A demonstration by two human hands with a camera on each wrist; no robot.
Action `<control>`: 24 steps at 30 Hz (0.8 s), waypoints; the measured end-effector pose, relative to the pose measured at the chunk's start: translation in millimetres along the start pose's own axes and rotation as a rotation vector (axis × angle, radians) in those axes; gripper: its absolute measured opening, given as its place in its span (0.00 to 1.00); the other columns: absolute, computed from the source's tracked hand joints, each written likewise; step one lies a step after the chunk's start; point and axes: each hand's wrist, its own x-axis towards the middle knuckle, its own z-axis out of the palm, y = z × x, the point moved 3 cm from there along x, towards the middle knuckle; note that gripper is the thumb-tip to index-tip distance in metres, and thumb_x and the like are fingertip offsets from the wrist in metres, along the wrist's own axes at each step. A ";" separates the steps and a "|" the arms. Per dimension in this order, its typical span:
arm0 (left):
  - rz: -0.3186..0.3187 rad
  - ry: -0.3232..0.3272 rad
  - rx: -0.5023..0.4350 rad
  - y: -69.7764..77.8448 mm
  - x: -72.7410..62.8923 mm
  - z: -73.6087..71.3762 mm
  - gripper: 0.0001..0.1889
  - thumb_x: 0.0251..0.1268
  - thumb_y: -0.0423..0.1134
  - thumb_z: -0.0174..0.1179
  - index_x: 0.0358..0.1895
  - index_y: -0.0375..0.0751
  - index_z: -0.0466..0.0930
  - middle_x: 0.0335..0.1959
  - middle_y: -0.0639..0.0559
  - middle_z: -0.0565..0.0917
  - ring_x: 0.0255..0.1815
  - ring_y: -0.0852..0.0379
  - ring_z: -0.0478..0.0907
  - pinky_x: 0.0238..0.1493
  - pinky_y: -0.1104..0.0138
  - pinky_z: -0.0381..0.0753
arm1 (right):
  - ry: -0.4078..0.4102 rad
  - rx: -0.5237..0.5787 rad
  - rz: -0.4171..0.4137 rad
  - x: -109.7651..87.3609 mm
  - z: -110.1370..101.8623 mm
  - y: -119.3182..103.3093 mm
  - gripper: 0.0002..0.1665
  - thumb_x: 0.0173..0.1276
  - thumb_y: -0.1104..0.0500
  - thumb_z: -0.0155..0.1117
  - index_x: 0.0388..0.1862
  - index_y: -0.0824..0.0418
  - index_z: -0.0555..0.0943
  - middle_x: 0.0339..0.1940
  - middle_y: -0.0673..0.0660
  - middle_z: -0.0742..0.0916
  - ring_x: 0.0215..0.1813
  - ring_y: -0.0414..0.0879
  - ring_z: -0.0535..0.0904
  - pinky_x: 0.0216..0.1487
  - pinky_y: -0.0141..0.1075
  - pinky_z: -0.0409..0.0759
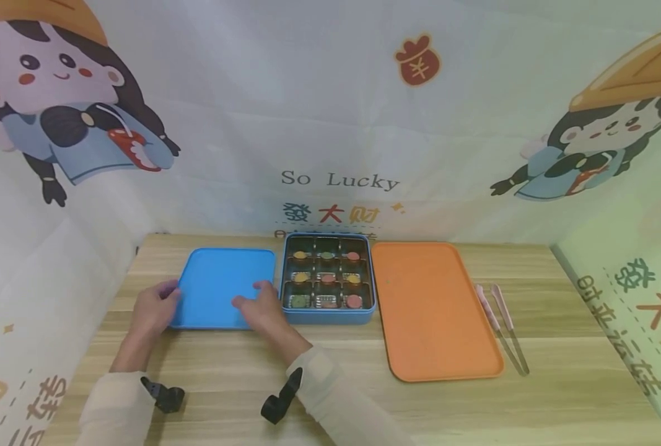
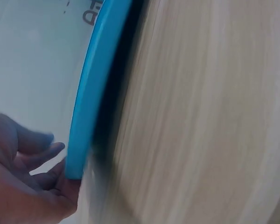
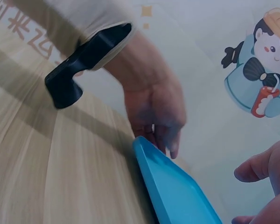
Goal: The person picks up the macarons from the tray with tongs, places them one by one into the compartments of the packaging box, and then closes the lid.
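Observation:
A shallow blue lid (image 1: 213,279) lies with its rim upward on the left of the table, between both hands. My left hand (image 1: 154,306) holds its left edge; in the left wrist view the fingers (image 2: 67,186) reach under the rim. The right hand (image 1: 263,310) is at the lid's right edge, thumb and a finger extending over it; its other fingers are hidden. In the right wrist view that thumb (image 3: 253,168) appears apart from the lid's surface. Just right of this hand stands a blue box (image 1: 327,317) divided into compartments holding small yellow, green and pink pieces.
An orange tray (image 1: 436,310) lies right of the box. Beyond it are tongs (image 1: 503,328) with pink handles. A printed cloth (image 1: 330,136) hangs behind the wooden table (image 1: 330,384) and along both sides.

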 end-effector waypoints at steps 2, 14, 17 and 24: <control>-0.019 0.056 -0.032 -4.8 -0.7 -3.2 0.26 0.77 0.32 0.39 0.74 0.26 0.57 0.72 0.26 0.61 0.74 0.32 0.58 0.71 0.45 0.62 | -0.007 0.028 0.014 -1.4 -0.2 -2.5 0.30 0.68 0.55 0.65 0.66 0.62 0.71 0.66 0.61 0.77 0.65 0.58 0.73 0.65 0.53 0.71; -0.055 0.068 -0.113 -13.1 -2.6 -19.7 0.28 0.73 0.26 0.42 0.75 0.31 0.57 0.73 0.29 0.64 0.73 0.35 0.61 0.70 0.47 0.64 | -0.043 0.036 0.035 -8.9 -4.3 -18.2 0.28 0.69 0.53 0.65 0.66 0.55 0.72 0.66 0.57 0.77 0.62 0.56 0.75 0.63 0.53 0.73; -0.057 0.066 -0.097 -15.4 -2.7 -21.9 0.28 0.72 0.26 0.43 0.75 0.32 0.58 0.73 0.30 0.64 0.73 0.35 0.62 0.70 0.47 0.65 | -0.063 -0.004 0.003 -9.2 -7.1 -22.1 0.29 0.69 0.53 0.65 0.67 0.55 0.71 0.67 0.58 0.76 0.65 0.57 0.74 0.64 0.53 0.72; -0.020 -0.019 0.000 -14.1 -5.0 -24.1 0.30 0.71 0.28 0.43 0.75 0.25 0.52 0.72 0.23 0.59 0.73 0.28 0.56 0.70 0.41 0.60 | -0.067 -0.185 -0.128 -7.6 -20.8 -29.8 0.30 0.70 0.53 0.63 0.69 0.56 0.70 0.70 0.58 0.75 0.67 0.54 0.72 0.64 0.49 0.73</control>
